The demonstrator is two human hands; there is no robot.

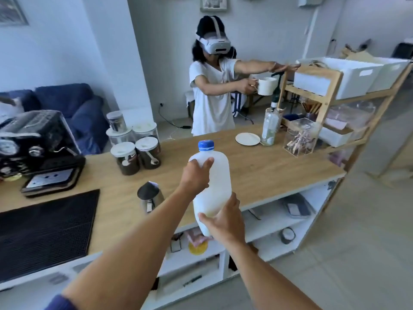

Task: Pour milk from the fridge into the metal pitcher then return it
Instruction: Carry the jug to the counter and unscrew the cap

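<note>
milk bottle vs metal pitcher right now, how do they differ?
The milk bottle is white plastic; the metal pitcher is shiny steel. The bottle is held in the air, with the left hand near its top and the right hand at its base; the pitcher stands on the counter, untouched. The bottle is closed by a blue cap; the pitcher is open-topped. Both are roughly upright.
</note>
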